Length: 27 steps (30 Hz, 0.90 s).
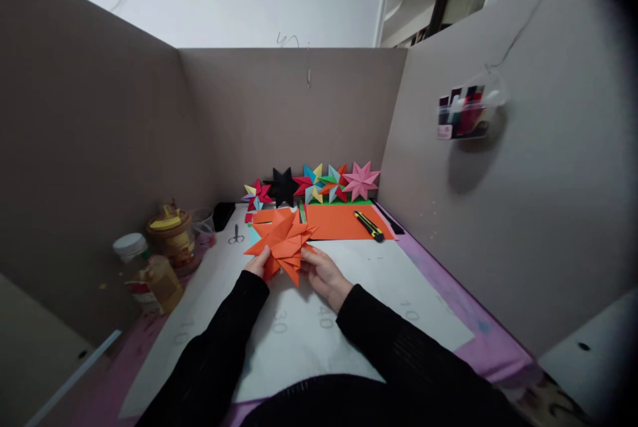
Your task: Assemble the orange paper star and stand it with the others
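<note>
Between my hands, just above the white sheet (349, 301), is an orange folded-paper star (283, 241) with several pointed arms and layered folds. My left hand (258, 262) grips its lower left side, thumb on top. My right hand (323, 273) pinches the points at its lower right. The fingertips under the paper are hidden. Behind the star lie orange paper sheets (333, 222), with a yellow and black utility knife (369, 226) resting on their right part. A small pair of scissors (236, 236) lies to the left.
Several finished paper stars, including a black star (282, 186) and a pink star (361, 181), lean along the back panel. At left stand a white-capped bottle (149, 274) and a brown-yellow jar (172, 234). Grey panels enclose three sides; a plastic holder (471, 108) hangs on the right one.
</note>
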Available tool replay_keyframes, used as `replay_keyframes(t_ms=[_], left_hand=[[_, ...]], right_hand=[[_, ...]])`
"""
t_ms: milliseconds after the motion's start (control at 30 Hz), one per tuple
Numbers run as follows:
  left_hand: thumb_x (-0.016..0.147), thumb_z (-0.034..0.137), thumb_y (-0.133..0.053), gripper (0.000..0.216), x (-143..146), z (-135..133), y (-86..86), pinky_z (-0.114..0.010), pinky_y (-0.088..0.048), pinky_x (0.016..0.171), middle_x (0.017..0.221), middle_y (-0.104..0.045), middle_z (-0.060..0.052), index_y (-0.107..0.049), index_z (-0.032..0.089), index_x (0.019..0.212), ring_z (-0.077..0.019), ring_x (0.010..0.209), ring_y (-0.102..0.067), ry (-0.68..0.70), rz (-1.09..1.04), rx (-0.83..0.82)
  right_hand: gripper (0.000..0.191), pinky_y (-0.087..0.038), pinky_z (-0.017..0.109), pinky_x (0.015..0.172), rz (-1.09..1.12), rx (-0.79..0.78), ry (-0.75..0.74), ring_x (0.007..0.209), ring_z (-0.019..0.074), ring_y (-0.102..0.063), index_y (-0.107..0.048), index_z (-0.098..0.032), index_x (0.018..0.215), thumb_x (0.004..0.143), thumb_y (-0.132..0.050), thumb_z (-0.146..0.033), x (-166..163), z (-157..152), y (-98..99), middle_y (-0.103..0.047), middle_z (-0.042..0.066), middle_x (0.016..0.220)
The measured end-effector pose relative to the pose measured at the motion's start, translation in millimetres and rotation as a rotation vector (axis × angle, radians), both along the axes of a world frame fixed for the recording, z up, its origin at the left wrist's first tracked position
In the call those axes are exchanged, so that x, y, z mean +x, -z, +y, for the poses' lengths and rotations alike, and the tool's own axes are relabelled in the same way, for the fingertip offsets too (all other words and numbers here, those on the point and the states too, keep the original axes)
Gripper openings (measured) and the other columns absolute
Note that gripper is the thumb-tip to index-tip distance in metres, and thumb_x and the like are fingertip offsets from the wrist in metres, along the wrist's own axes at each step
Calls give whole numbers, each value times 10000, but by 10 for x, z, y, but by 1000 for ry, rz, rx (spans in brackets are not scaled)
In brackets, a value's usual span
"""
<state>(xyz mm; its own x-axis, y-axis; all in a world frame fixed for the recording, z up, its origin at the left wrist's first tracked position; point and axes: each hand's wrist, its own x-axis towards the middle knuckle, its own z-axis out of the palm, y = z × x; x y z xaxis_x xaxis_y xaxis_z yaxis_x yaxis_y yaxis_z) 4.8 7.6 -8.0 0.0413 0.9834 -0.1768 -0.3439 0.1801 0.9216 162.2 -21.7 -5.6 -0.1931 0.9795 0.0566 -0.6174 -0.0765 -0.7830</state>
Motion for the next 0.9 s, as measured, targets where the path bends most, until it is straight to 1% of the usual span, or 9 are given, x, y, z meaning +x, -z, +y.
replay_keyframes(t_ms=[100, 233, 333, 433, 500, 600, 667, 800, 900], left_hand=[[749, 408, -600, 339, 10, 11, -12, -223, -440, 402, 666, -685, -82, -634, 112, 910, -132, 462, -590, -35, -99, -77], [748, 404, -608, 305, 18, 8, -8, -208, -450, 431, 673, -675, -21, -606, 154, 923, -107, 489, -590, -58, -197, -93], [705, 377, -658, 283, 71, -41, 12, -230, -473, 489, 667, -674, -13, -613, 147, 863, -114, 522, -599, 20, -187, -36], [616, 377, -723, 392, 124, -91, 7, -295, -509, 644, 845, -701, -77, -628, 132, 908, -194, 741, -651, 125, -145, 81], [575, 375, -748, 482, 106, -90, -17, -321, -504, 719, 983, -681, -107, -623, 141, 977, -235, 880, -638, 144, -114, 96], [545, 370, -764, 554, -5, -26, -56, -278, -501, 681, 1071, -653, -98, -602, 193, 1044, -231, 944, -624, 18, -31, 38], [502, 346, -791, 616, -82, 23, -62, -265, -501, 696, 1091, -647, -85, -587, 213, 1067, -225, 972, -614, -37, -4, 53], [471, 365, -800, 568, -88, 33, -37, -382, -475, 844, 974, -687, -136, -636, 106, 950, -284, 951, -620, 119, 12, 200], [499, 425, -771, 565, -14, -10, -33, -437, -451, 882, 958, -686, -168, -655, 60, 914, -323, 950, -615, 150, 67, 238]], right_hand=[[291, -481, 298, 688, 100, -29, 18, 725, 174, -641, -595, -187, 952, 693, -664, -300, 12, 35, 20, -685, 37, 870], [215, -501, 324, 724, 202, -6, 20, 775, 186, -648, -604, -212, 865, 681, -673, -299, 14, 49, -7, -689, 25, 877], [214, -500, 334, 779, 185, 27, 43, 857, 201, -640, -613, -190, 848, 663, -694, -259, -38, 18, -23, -690, 43, 910], [301, -499, 375, 799, 154, -30, 112, 873, 233, -642, -619, -156, 895, 627, -722, -245, -73, 13, 2, -695, 67, 916], [332, -503, 391, 790, 134, -66, 164, 848, 245, -649, -622, -143, 895, 602, -738, -245, -50, 44, 30, -700, 75, 896], [341, -503, 379, 786, 56, -36, 267, 826, 234, -654, -628, -151, 881, 574, -753, -229, 53, 111, 50, -700, 70, 906], [322, -496, 367, 794, -33, 12, 307, 830, 226, -651, -635, -155, 866, 573, -751, -224, 133, 136, 35, -694, 70, 935], [310, -474, 361, 816, -170, 69, 205, 835, 223, -645, -644, -148, 883, 603, -732, -245, 207, 112, -38, -690, 71, 946], [311, -470, 348, 793, -183, 80, 105, 808, 217, -646, -642, -147, 892, 645, -705, -324, 195, 97, -74, -697, 66, 890]])
